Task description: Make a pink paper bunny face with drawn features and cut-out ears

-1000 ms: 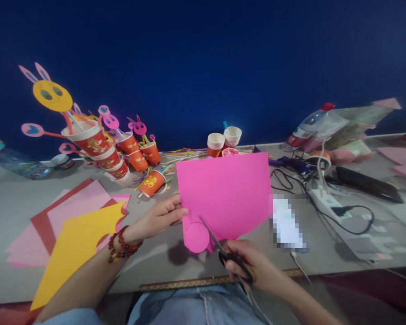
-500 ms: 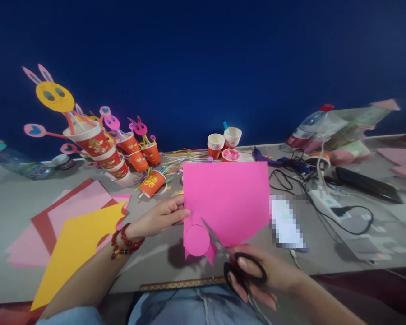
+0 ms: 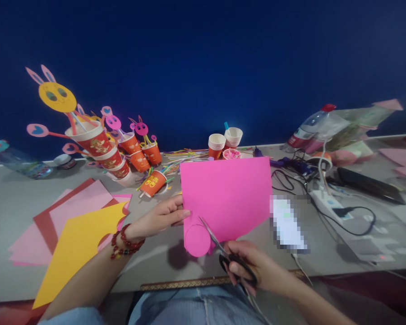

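My left hand (image 3: 169, 213) pinches the left edge of a bright pink sheet of paper (image 3: 228, 194), thumb on the front, and holds it up over the table. At the sheet's lower left corner a round disc outline (image 3: 197, 240) shows, partly cut free. My right hand (image 3: 248, 262) is closed through the black handles of a pair of scissors (image 3: 216, 241). The blades lie along the upper right of the disc, with the tip pointing up and left, close to my left thumb. A red bead bracelet (image 3: 126, 241) is on my left wrist.
Left lie a yellow sheet (image 3: 77, 248) and pink and red paper (image 3: 47, 221). Behind stand decorated paper cups (image 3: 98, 140), a tipped orange cup (image 3: 153, 183) and stacked cups (image 3: 216, 143). Right are a phone (image 3: 287, 223), a power strip (image 3: 329, 205) with cables, and a bottle (image 3: 306, 128).
The scissors have closed: their handles are nearer each other and the blades have come together along the disc's edge. The pink sheet has tilted slightly. My left hand keeps its grip.
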Demonstrator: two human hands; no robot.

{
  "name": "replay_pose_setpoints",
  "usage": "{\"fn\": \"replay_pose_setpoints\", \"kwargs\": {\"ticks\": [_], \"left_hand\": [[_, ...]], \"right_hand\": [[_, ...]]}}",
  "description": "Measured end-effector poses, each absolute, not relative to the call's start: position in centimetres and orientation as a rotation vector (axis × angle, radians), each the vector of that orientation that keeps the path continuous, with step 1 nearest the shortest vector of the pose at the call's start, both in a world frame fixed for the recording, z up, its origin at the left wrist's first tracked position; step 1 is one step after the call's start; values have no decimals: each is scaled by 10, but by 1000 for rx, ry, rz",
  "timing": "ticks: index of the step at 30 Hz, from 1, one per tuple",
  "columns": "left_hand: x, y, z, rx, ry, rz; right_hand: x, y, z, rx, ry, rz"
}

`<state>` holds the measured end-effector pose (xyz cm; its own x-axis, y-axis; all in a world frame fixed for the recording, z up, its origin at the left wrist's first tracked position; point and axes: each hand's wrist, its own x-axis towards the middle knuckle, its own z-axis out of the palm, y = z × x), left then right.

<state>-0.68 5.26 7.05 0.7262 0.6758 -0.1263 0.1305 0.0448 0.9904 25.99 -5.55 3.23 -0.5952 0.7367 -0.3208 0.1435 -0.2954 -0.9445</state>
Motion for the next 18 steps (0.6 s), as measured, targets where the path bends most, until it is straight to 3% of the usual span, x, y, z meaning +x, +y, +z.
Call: {"fn": "replay_pose_setpoints", "kwargs": {"ticks": [18], "left_hand": [[-6,53,72,1522,646,457]], "right_hand": [[259,-56,26,-1216,-1598,1846]]}}
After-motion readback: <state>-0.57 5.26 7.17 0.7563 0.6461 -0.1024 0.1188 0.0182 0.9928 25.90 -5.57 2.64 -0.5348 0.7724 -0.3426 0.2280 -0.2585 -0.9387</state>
